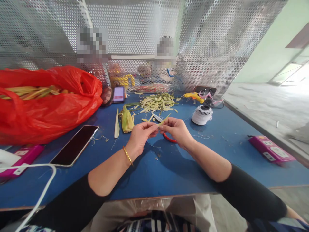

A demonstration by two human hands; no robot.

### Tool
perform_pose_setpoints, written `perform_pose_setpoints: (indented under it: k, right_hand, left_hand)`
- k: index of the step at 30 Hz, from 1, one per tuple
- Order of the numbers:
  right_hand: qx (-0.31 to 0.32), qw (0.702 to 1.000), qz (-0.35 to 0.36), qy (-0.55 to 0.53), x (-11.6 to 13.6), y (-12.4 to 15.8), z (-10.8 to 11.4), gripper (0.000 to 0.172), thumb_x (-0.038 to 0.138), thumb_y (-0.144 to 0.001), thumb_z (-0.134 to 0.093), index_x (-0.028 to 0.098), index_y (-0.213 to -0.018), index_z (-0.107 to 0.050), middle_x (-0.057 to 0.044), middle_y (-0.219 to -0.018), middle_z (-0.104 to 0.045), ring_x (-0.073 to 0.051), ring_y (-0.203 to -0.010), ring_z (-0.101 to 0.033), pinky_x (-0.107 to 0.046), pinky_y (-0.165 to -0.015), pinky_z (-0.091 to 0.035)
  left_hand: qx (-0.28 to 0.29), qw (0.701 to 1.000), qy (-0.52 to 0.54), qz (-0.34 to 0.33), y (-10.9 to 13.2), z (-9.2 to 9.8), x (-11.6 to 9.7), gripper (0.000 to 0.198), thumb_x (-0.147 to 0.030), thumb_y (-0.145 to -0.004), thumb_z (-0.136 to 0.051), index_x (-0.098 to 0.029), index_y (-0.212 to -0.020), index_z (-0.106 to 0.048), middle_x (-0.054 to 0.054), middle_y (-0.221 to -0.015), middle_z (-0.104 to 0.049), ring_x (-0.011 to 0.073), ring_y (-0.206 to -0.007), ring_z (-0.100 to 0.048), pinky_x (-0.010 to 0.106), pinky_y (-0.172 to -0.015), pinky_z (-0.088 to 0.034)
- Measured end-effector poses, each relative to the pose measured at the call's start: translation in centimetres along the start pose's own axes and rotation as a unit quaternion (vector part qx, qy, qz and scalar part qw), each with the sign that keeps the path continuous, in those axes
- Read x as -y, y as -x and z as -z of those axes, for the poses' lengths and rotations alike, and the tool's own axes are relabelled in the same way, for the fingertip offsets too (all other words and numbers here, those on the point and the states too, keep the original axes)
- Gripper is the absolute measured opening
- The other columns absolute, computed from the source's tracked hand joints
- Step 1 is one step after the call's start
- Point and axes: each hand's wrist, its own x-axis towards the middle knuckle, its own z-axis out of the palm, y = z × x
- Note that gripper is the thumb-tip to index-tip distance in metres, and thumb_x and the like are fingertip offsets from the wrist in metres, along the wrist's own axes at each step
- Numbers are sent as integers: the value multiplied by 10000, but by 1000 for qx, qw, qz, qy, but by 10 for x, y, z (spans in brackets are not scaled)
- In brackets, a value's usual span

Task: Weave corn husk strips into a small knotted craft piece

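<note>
My left hand (140, 134) and my right hand (177, 130) meet over the middle of the blue table, fingertips pinched close together. Between them they hold a narrow yellow-green husk strip (165, 120), its pointed end sticking up past the right fingers. Scissors lie underneath, with a blade (158, 118) and a red handle (169, 138) showing and the rest covered by my right hand. Left of my left hand sit a folded husk bundle (127, 120) and a long pale husk piece (117, 124). Beyond my hands is a pile of cut husk strips (158, 102).
A red plastic bag (79, 96) of husks fills the left, near a phone (75, 145) and a white cable (49, 180). White thread spool (202, 115), yellow glue gun (194, 96) and purple box (271, 149) are on the right. A perforated metal screen (135, 29) stands behind.
</note>
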Motion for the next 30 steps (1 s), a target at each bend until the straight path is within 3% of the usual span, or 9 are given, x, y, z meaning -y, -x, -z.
perform_pose_setpoints:
  k: [7, 10, 12, 15, 17, 19, 22, 30]
  right_hand:
    - [38, 996, 0, 77, -2, 0, 4, 191, 314, -643, -703, 171, -648, -577, 24, -540, -597, -116, -515, -549, -249, -515, -416]
    - [12, 988, 71, 134, -4, 1, 4, 180, 294, -686, -673, 194, -734, -531, 30, -590, -606, -128, -550, -563, -254, -537, -430]
    - [-3, 958, 169, 231, -3, 3, 3, 133, 270, -743, -637, 206, -767, -523, 14, -661, -621, -135, -608, -569, -262, -584, -433]
    - [12, 868, 301, 396, 0, 8, 4, 100, 255, -858, -525, 204, -784, -568, -41, -762, -649, -155, -677, -564, -290, -655, -415]
    - [24, 824, 339, 453, 2, 9, 5, 184, 260, -911, -453, 202, -810, -596, -67, -792, -657, -167, -696, -565, -301, -675, -405]
    - [25, 810, 348, 472, 2, 9, 6, 222, 261, -933, -420, 203, -832, -609, -73, -798, -660, -172, -705, -567, -301, -690, -403]
    - [10, 823, 333, 459, 0, 9, 6, 204, 249, -922, -438, 204, -819, -609, -64, -797, -663, -170, -695, -564, -298, -691, -403]
    - [-37, 941, 180, 284, -1, 8, 0, 100, 202, -785, -560, 192, -686, -549, 20, -624, -579, -117, -585, -494, -239, -568, -382]
  left_hand:
    - [-1, 996, -82, -33, 1, -2, -3, 89, -228, -616, -721, -165, -586, -665, 0, -548, -645, 111, -551, -585, 222, -557, -451]
    - [-13, 998, -63, -22, 1, -2, -3, 100, -218, -623, -714, -160, -574, -648, -3, -532, -637, 108, -538, -586, 220, -559, -460]
    - [-21, 999, -24, 3, 1, -2, -3, 112, -223, -621, -720, -156, -578, -642, -5, -526, -630, 106, -531, -587, 223, -565, -470]
    - [-15, 999, 27, 35, 1, -1, -2, 123, -229, -626, -726, -145, -599, -641, 8, -542, -639, 107, -542, -601, 228, -584, -485]
    - [0, 998, 47, 49, 1, 0, -2, 122, -229, -632, -729, -136, -623, -650, 27, -570, -658, 114, -565, -617, 232, -603, -495]
    - [14, 996, 59, 60, 0, 1, -1, 121, -223, -632, -732, -127, -639, -659, 40, -591, -670, 119, -585, -629, 235, -618, -503]
    - [21, 996, 71, 58, 0, 0, 0, 115, -202, -616, -737, -125, -661, -664, 43, -620, -681, 126, -615, -644, 238, -636, -511]
    - [-10, 999, 28, -21, 1, -5, 2, 101, -219, -582, -726, -155, -620, -657, -9, -575, -653, 115, -589, -622, 242, -639, -502]
